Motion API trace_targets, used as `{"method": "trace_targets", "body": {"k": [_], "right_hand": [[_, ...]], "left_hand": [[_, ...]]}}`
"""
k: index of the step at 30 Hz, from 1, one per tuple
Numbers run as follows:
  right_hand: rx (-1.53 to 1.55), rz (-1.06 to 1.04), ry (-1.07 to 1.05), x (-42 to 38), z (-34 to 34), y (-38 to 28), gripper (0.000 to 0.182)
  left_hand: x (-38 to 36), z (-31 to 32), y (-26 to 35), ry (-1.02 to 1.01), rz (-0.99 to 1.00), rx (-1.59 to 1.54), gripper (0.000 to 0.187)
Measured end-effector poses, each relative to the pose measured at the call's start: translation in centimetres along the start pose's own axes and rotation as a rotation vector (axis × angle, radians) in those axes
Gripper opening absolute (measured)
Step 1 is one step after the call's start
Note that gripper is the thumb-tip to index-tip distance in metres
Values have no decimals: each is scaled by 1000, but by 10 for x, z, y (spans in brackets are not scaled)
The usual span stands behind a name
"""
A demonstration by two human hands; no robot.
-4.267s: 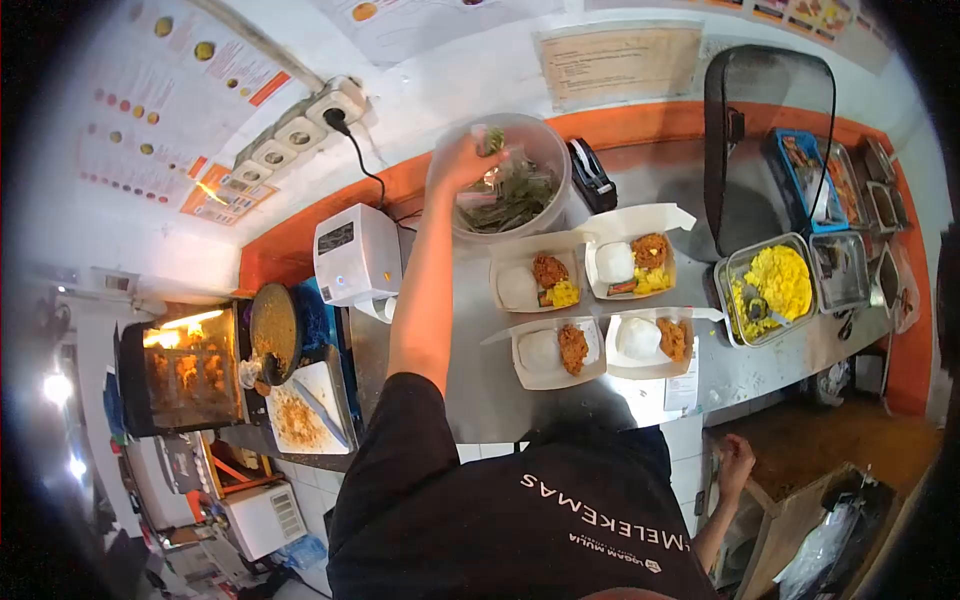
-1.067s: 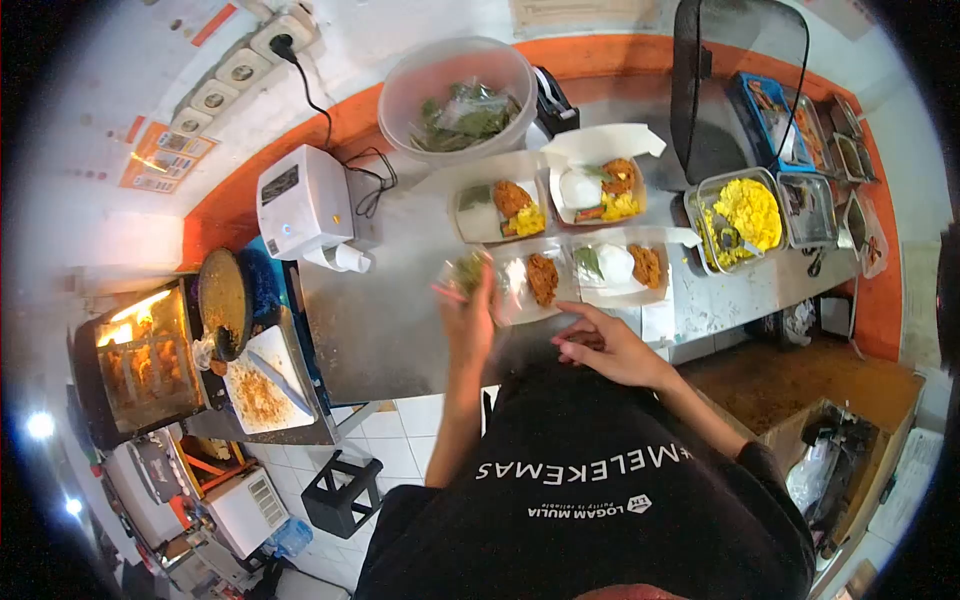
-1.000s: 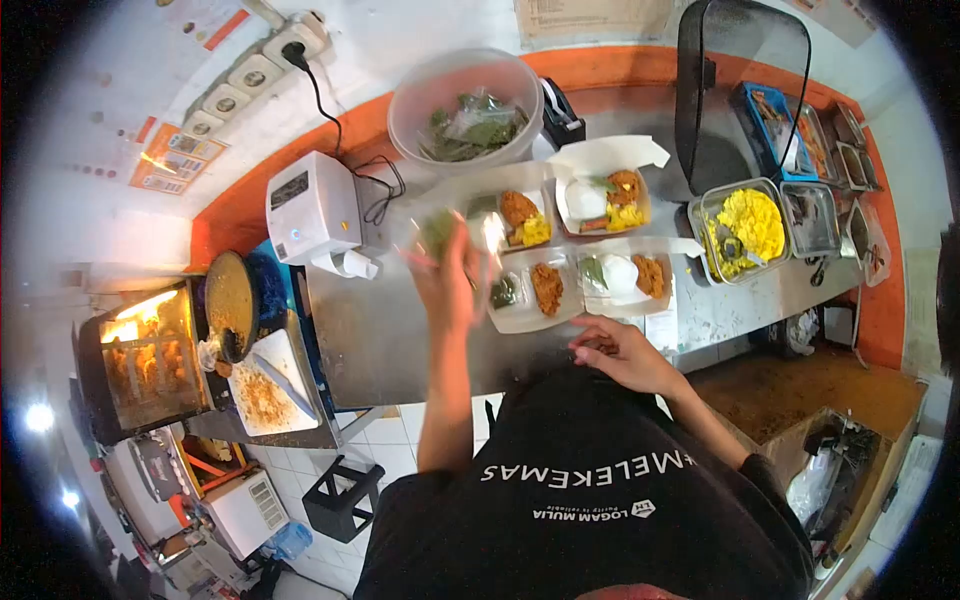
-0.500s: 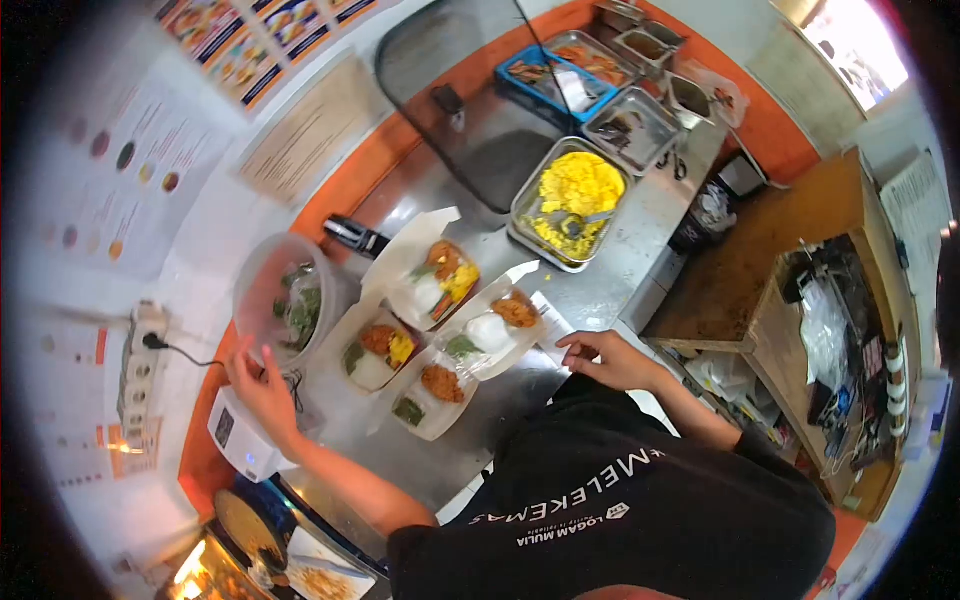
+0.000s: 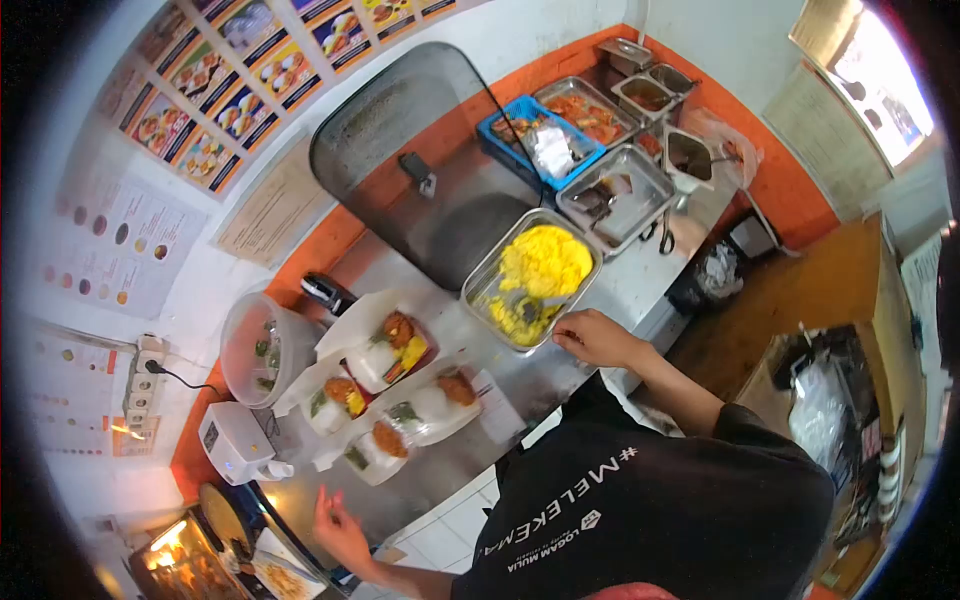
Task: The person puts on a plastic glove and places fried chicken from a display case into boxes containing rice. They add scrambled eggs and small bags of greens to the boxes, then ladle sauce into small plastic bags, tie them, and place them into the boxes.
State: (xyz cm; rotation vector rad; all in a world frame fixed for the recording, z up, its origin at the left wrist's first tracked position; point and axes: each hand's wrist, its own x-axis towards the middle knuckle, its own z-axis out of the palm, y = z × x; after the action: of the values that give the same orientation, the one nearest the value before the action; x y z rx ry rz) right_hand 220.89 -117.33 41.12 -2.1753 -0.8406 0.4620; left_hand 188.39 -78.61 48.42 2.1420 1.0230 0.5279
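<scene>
My left hand [image 5: 342, 530] is over the counter's near edge at the lower left, below the white scale-like device [image 5: 235, 445]; its fingers are loosely bent and apart, holding nothing. My right hand [image 5: 592, 338] has its fingers curled together beside the near corner of the metal tray [image 5: 483, 300] of yellow rice [image 5: 545, 262]; whatever it may hold is hidden. A spoon lies in the rice. Between the hands stand open paper boxes [image 5: 365, 372] with white rice, fried pieces [image 5: 390, 438] and greens; two also hold yellow food.
A clear tub [image 5: 262, 350] with greens stands left of the boxes. Behind are a dark-framed clear panel [image 5: 400, 120], a blue basket [image 5: 505, 150], metal trays [image 5: 625, 220] and black scissors [image 5: 667, 238]. A wooden cabinet [image 5: 800, 290] stands right; a lit glass-fronted appliance [image 5: 175, 560] is lower left.
My left hand has moved from beside the tub down to the near edge. My right hand has moved up toward the yellow rice tray, fingers now more curled. The camera view has shifted.
</scene>
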Motion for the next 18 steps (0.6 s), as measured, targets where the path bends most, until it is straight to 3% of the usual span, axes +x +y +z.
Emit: {"method": "trace_targets", "body": {"k": [2,5,7,9,11,13,15,16,18], "right_hand": [[25,-10,-28,9,-29,35,16],[66,-35,-32,37,-57,101,15],[81,-39,-51,44,-72,132,15],[77,-54,109,55,-88,144,15],[140,-78,109,68,-106,159,15],[238,167,123,91,-128,173,15],[72,-21,398,130,-131,207,15],[2,-39,473,171,-134,232,16],[-148,-98,588,238,-128,267,18]], "left_hand": [[-40,5,-1,-56,-46,333,32],[-103,54,18,-116,-211,80,24],[-142,92,-20,-224,-290,10,19],[-180,119,-8,-643,-745,-94,19],[-228,143,-60,-762,-977,-279,23],[-333,166,-130,-380,-784,-775,28],[-328,172,-14,-786,-284,251,30],[-348,182,-11,-783,-331,309,30],[-394,210,-22,-623,-728,59,29]]}}
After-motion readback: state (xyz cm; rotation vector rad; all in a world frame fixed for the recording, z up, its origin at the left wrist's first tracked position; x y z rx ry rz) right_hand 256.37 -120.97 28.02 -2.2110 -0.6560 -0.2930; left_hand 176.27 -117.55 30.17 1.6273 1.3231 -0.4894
